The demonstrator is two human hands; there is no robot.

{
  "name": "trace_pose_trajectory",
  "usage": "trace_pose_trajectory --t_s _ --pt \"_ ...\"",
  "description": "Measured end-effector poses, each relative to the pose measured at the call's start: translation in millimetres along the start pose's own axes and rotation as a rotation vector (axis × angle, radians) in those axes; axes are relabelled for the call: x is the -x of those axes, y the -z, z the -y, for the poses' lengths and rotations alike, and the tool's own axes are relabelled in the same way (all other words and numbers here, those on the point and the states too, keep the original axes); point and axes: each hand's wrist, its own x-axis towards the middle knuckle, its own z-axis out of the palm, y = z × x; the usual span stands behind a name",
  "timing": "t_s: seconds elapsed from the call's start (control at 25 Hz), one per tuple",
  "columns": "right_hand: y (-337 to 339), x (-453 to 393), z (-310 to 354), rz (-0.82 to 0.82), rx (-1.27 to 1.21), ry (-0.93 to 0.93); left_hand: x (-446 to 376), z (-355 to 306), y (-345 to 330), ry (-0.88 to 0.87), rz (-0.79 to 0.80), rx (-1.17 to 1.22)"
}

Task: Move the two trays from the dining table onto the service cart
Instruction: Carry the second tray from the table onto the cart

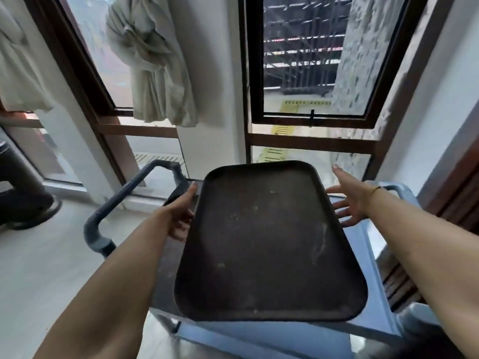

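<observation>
A dark brown rectangular tray [267, 242] lies over the top of the grey service cart [363, 255], its near edge hanging past the cart's front. My left hand [178, 216] is at the tray's left rim, thumb on top and fingers curled under the edge. My right hand [347, 200] is open beside the tray's right rim, fingers spread, a small gap from it. A thin band circles my right wrist. No second tray and no dining table are in view.
The cart's dark handle [124, 195] curves out to the left. Tall windows with brown frames [311, 120] stand right behind the cart, with a tied curtain [155, 73] hanging at the left one. A person's shoe [28, 211] is on the floor far left.
</observation>
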Motion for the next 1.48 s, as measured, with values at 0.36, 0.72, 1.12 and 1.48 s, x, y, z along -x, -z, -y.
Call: trace_pose_trajectory --t_s 0.36,0.72,1.12,1.48 --pt "89 15 -74 -0.25 -0.143 -0.105 -36 -52 -105 -0.091 0.219 -0.224" --pt "106 -17 -113 -0.234 -0.175 -0.169 -72 -54 -166 -0.015 0.236 -0.226" --pt "79 -58 -144 -0.164 -0.177 -0.265 -108 -15 -184 0.054 0.179 -0.221" --pt "59 -77 -163 -0.218 -0.167 -0.293 -133 8 -195 0.041 0.16 -0.172"
